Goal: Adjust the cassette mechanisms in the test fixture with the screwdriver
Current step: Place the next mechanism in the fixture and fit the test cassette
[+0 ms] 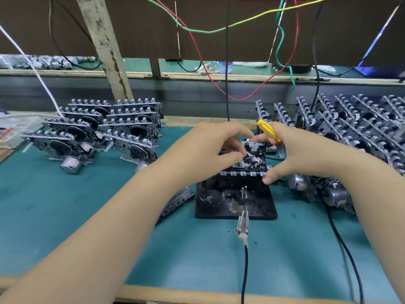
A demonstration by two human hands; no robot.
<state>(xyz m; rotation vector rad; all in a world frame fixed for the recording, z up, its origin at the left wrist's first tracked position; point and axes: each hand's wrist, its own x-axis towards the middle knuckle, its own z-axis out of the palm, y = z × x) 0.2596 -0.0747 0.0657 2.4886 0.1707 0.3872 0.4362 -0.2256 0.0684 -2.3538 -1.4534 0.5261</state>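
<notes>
R hand (pixel 291 150): yellow plastic-handled screwdriver (pixel 268 130) tucked in the palm, upper fingers wrapped round the handle, butt end poking out toward the back. Blade hidden, can't tell if it is on a screw. Same hand's thumb (pixel 270 177) presses the near R corner of the grey metal cassette mechanism (pixel 252 157) seated in the fixture.

L hand (pixel 215 148): fingers curled down onto top of the mech., tips appear to pinch a small part near its centre; exact hold obscured.

Mech. sits on black block test fixture (pixel 258 205), mid-bench on teal mat (pixel 65 205). Metal clip with black lead (pixel 242 222) lies at fixture's front edge.

Judgement: seating/steadying stage, driver parked, not yet applied. To do well: keep thumb pressure so mech. stays flat, then roll driver to fingertips w/o lifting that hand; small turns only.

Outward: stacked mechs at L (pixel 94 130), bigger pile at R (pixel 361 128). Coloured wires (pixel 219 30) hang overhead.
</notes>
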